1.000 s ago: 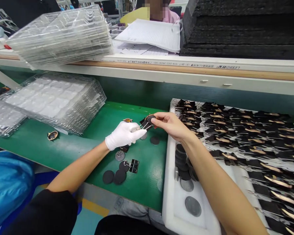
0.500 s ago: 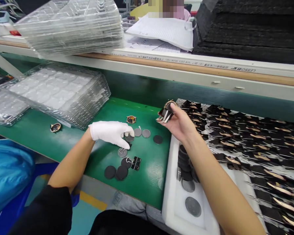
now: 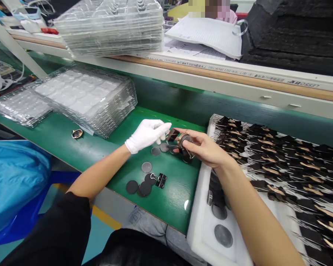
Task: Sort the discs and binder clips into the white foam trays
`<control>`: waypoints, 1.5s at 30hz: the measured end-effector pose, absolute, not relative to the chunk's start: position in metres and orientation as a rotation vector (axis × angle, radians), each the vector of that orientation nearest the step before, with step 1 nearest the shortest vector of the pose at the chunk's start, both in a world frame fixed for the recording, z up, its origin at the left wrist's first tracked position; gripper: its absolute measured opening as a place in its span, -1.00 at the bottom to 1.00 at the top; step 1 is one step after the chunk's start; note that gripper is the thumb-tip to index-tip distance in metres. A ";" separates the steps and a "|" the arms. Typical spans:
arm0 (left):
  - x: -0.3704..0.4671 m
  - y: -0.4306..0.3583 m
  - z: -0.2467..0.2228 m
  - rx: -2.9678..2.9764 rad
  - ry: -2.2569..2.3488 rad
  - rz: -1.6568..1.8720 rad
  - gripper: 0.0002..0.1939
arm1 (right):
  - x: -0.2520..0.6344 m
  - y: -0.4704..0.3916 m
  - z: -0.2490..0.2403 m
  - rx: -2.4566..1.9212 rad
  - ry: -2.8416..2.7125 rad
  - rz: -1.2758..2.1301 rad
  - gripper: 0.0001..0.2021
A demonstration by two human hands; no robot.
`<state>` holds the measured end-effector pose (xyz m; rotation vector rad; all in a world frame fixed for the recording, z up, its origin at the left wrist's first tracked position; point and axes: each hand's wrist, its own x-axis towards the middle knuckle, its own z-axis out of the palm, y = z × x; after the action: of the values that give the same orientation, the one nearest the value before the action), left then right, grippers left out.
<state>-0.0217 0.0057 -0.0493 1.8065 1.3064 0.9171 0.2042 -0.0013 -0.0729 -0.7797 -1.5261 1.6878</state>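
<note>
Up comes the gloved left hand (image 3: 148, 135) from the bench (image 3: 172, 199), its grip now pinched on a black binder clip (image 3: 173, 134)! Beside it, the right hand (image 3: 208, 147) clamps a gold-rimmed watch case (image 3: 184, 136) above the bench, just left of the white tray (image 3: 201, 231). Inside that tray: rows of clipped cases (image 3: 266, 143), plus loose dark discs (image 3: 223, 235). Far left, clear plastic trays (image 3: 80, 88) sit stacked, contents impossible to tell.
</note>
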 end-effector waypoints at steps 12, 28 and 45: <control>-0.001 -0.002 -0.084 2.076 1.404 0.798 -0.42 | 0.200 0.006 -0.089 -1.029 -1.431 1.311 -0.60; 0.006 -0.066 -0.063 2.846 0.460 0.034 -0.51 | 0.202 0.014 -0.087 -1.030 -1.201 1.361 -0.54; -0.002 -0.010 -0.072 2.055 1.239 1.112 -0.54 | 0.213 0.004 -0.074 -0.851 -1.553 1.586 -0.62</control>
<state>-0.0022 -0.0099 -0.0721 2.0546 1.2388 1.1124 0.2126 0.0044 -0.0736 -0.8508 -1.5525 1.5862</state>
